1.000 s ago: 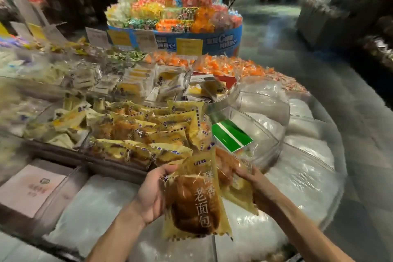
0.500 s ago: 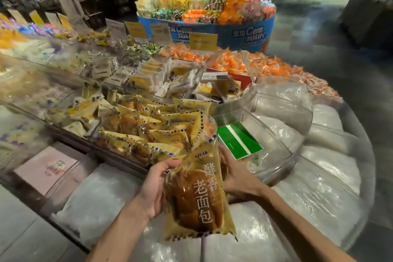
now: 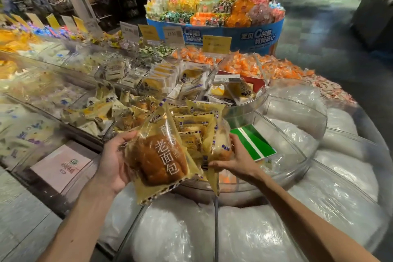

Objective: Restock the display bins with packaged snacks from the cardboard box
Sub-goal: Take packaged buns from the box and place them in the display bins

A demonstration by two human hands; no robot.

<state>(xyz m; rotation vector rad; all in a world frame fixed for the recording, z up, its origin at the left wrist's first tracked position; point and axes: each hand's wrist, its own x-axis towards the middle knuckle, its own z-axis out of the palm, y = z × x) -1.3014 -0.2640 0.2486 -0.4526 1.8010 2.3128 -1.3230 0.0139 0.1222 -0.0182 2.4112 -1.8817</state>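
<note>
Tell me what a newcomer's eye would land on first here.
First, the big yellow bread packet held by the left hand at centre, with the right hand gripping a second packet beside it. Next, the bright green card in the clear bin just right, and the colourful round sweet stand at the back.

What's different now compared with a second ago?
Both hands moved forward to the pile of yellow packets. The left hand tipped its bread packet leftward. The right hand brought its second packet up beside the pile's right side. Neither let go. The pile and the green card stayed put.
</note>
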